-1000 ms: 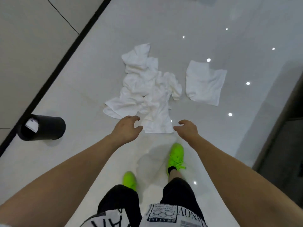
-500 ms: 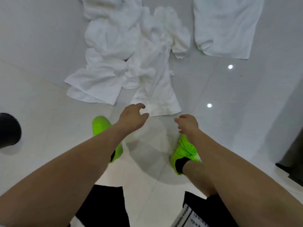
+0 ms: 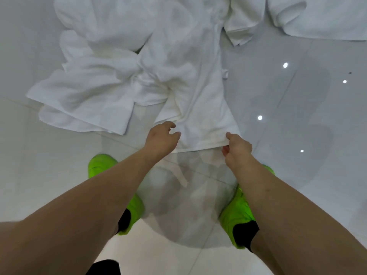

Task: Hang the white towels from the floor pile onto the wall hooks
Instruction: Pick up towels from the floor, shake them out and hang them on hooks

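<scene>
A pile of crumpled white towels (image 3: 95, 92) lies on the glossy white floor ahead of me. The nearest towel (image 3: 204, 116) stretches toward my feet. My right hand (image 3: 237, 149) pinches its near right corner, thumb on top and fingers under the hem. Over that towel's near left corner hovers my left hand (image 3: 160, 139), fingers loosely curved and spread, holding nothing. Another white towel (image 3: 317, 20) lies apart at the top right. No wall hooks are in view.
My feet in bright green shoes (image 3: 103, 165) stand just behind the towel's near edge, one on each side. The floor (image 3: 297, 135) is shiny tile with reflected ceiling lights.
I have bent lower and the towels now fill the upper view. Both hands moved forward to the nearest towel's hem, and the right hand has taken its corner. The black bin left the view.
</scene>
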### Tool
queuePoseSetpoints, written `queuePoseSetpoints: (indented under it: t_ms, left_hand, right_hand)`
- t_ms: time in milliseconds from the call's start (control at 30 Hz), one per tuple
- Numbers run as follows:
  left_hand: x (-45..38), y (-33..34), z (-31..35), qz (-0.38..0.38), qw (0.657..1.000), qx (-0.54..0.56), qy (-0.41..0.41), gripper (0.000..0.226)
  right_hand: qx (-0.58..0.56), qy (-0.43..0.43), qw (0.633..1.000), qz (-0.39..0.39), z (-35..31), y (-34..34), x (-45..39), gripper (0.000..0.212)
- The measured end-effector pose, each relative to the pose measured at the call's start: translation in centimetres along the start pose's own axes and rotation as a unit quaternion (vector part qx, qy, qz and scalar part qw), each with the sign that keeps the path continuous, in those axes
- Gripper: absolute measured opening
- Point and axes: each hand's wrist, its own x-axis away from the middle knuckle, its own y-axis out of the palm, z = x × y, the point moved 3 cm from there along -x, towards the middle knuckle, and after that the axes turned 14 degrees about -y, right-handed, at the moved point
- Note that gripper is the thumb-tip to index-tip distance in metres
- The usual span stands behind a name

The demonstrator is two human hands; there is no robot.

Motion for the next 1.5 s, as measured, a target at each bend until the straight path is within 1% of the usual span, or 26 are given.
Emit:
queuePoseSetpoints:
  t_ms: [67,133,200,300,367,400,433,467,500,567,700,800,833,867,933,967,1000,1033,1100,1133,1200,1233,1267,1333,1367,1500]
  left_hand:
    - [0.0,-0.3,0.3,-0.003,1.000,0.009,0.002,0.039]
    - [0.5,-0.8,0.7,-0.012,1.000,0.019,-0.001,0.039]
    - [1.6,-1.6,1.0,-0.018,1.000,0.019,-0.004,0.039]
    - [5.4,-3.7,1.3,-0.017,1.000,0.012,0.002,0.039]
    - [8.9,-5.6,1.8,-0.012,1.000,0.013,0.008,0.038]
    - [11.1,-6.7,2.1,-0.011,1.000,0.012,0.011,0.038]
    - [13.5,-8.0,2.5,-0.011,1.000,0.011,0.014,0.039]
    - [16.2,-9.3,3.1,-0.010,1.000,0.008,0.018,0.039]
    - [19.1,-10.7,3.9,-0.007,1.000,0.006,0.023,0.039]
    - [24.8,-13.7,5.8,0.005,0.999,0.003,0.040,0.038]
    - [37.3,-19.8,11.3,0.035,0.993,-0.009,0.110,0.041]
    - [46.6,-24.4,16.0,0.077,0.979,-0.010,0.186,0.043]
    - [49.6,-25.8,17.5,0.093,0.972,-0.012,0.216,0.043]
    - [52.1,-27.1,18.8,0.103,0.964,-0.020,0.243,0.046]
    - [57.9,-29.7,21.3,0.120,0.945,-0.053,0.300,0.056]
    - [60.6,-30.8,22.3,0.127,0.931,-0.078,0.332,0.062]
    - [63.5,-31.9,23.5,0.134,0.914,-0.106,0.369,0.067]
    - [66.0,-32.7,24.4,0.136,0.895,-0.137,0.403,0.070]
    - [71.7,-34.0,25.7,0.146,0.844,-0.185,0.481,0.069]
    - [74.1,-34.3,25.9,0.158,0.820,-0.201,0.511,0.067]
    - [78.6,-34.5,26.3,0.191,0.781,-0.208,0.556,0.051]
    - [80.8,-34.4,26.4,0.205,0.766,-0.208,0.573,0.038]
    - [82.9,-34.2,26.4,0.212,0.754,-0.206,0.587,0.025]
    - [86.9,-33.5,26.1,0.220,0.734,-0.191,0.613,0.006]
    - [88.7,-33.2,25.9,0.225,0.724,-0.181,0.627,0.002]
    - [96.3,-31.0,24.6,0.260,0.678,-0.164,0.668,0.011]
  right_hand:
    - [-0.037,0.010,0.999,0.006,-0.3,0.2,0.3,0.014]
    - [-0.089,0.021,0.996,0.001,-0.8,0.5,1.1,0.023]
    - [-0.114,0.017,0.993,-0.005,-1.5,0.5,2.6,0.025]
    - [-0.089,-0.018,0.996,0.002,-3.2,-0.6,6.4,0.004]
    - [-0.054,-0.040,0.998,0.003,-4.7,-1.7,9.8,0.009]
    - [-0.043,-0.051,0.998,0.000,-5.8,-2.5,11.8,0.010]
    - [-0.035,-0.062,0.997,-0.007,-7.1,-3.4,14.2,0.016]
    - [-0.024,-0.076,0.997,-0.023,-8.6,-4.3,16.7,0.017]
    - [-0.012,-0.094,0.995,-0.043,-10.3,-5.2,19.3,0.012]
    - [0.015,-0.147,0.985,-0.089,-13.8,-7.1,24.7,0.018]
    - [0.082,-0.264,0.946,-0.171,-22.2,-12.1,35.9,0.018]
    - [0.104,-0.338,0.914,-0.198,-29.0,-16.9,43.3,0.023]
    - [0.107,-0.366,0.903,-0.199,-31.2,-18.6,45.6,0.027]
    - [0.118,-0.388,0.891,-0.204,-33.1,-19.9,47.4,0.023]
    - [0.129,-0.423,0.872,-0.210,-36.6,-23.6,51.8,0.005]
    - [0.123,-0.440,0.864,-0.213,-38.2,-25.6,54.0,0.013]
    - [0.120,-0.457,0.854,-0.216,-39.6,-27.4,56.2,0.013]
    - [0.122,-0.473,0.845,-0.218,-40.7,-28.9,58.3,0.008]
    - [0.107,-0.506,0.835,-0.188,-42.3,-32.8,62.5,0.017]
    - [0.102,-0.520,0.831,-0.171,-42.7,-34.7,64.5,0.021]
    - [0.121,-0.551,0.808,-0.167,-42.9,-38.8,68.2,0.017]
    - [0.124,-0.565,0.799,-0.163,-42.6,-41.0,69.9,0.020]
    - [0.120,-0.577,0.794,-0.150,-42.1,-43.3,71.3,0.030]
    - [0.132,-0.606,0.777,-0.107,-40.9,-47.6,73.3,0.040]
    - [0.156,-0.616,0.767,-0.089,-40.5,-49.4,73.9,0.039]
    - [0.257,-0.629,0.734,0.005,-38.5,-57.5,75.1,0.037]
